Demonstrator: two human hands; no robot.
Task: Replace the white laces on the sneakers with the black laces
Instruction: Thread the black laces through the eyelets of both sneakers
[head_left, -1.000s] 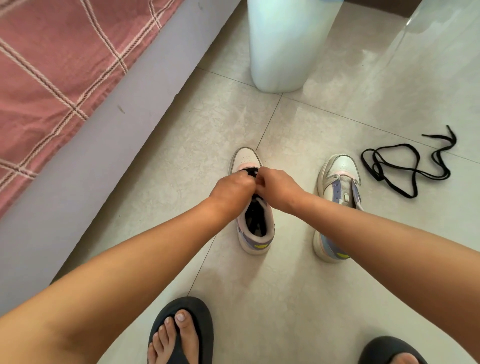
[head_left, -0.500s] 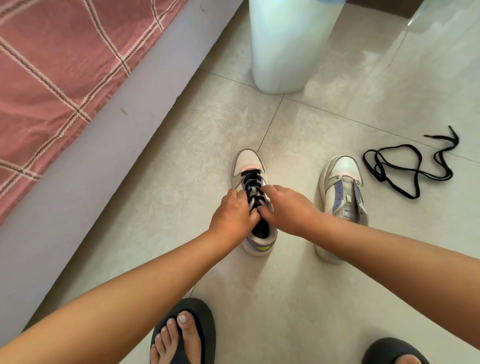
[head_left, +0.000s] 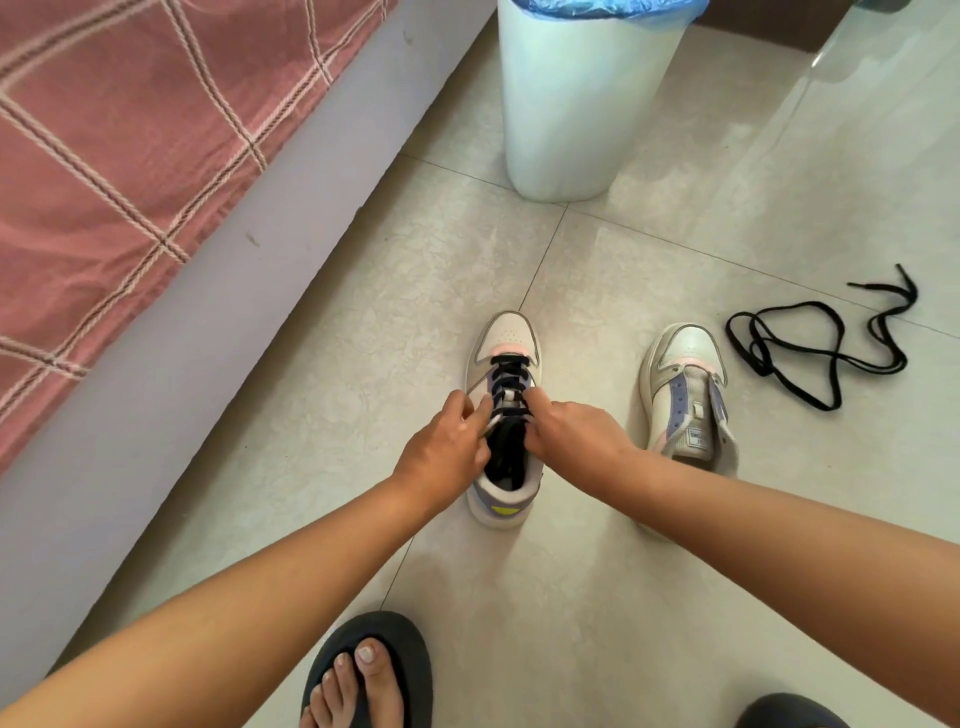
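Observation:
Two white sneakers stand on the tiled floor, toes pointing away. The left sneaker (head_left: 506, 338) carries a black lace (head_left: 509, 375) crossed through its lower eyelets. My left hand (head_left: 447, 452) and my right hand (head_left: 576, 434) sit on either side of its opening, fingers curled and pinching the lace near the upper eyelets. What the fingertips hold is partly hidden. The right sneaker (head_left: 685, 395) has no lace and its tongue is loose. A second black lace (head_left: 821, 348) lies in loose loops on the floor to its right.
A white bin (head_left: 582, 104) with a blue liner stands just beyond the sneakers. A bed with a pink checked cover (head_left: 130, 130) and grey base runs along the left. My feet in dark sandals (head_left: 374, 670) are at the bottom edge.
Both hands have drawn back from the toe end toward the sneaker's opening, uncovering the crossed black lacing over the lower eyelets. The sneakers and the loose lace have stayed put.

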